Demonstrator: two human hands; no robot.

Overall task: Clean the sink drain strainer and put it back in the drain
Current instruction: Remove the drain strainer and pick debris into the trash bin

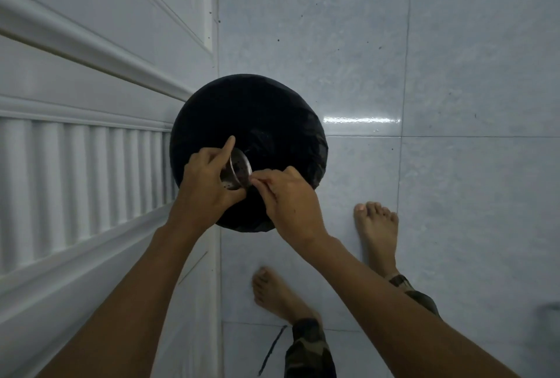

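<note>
Now holding strainer [239, 167] over black-lined bin [257, 104].
Gripping with curled left hand [206, 186], pinching rim with right hand [288, 198] fingertips.

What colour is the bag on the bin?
The bin bag is black; the head view shows it best.

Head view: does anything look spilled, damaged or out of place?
Nothing spilled. The left hand holds the strainer tilted over the bin, the right hand pinching its rim. Oddly, a dark strip lies on the floor tiles.

No readable text or labels, seemingly, anywhere.
</note>
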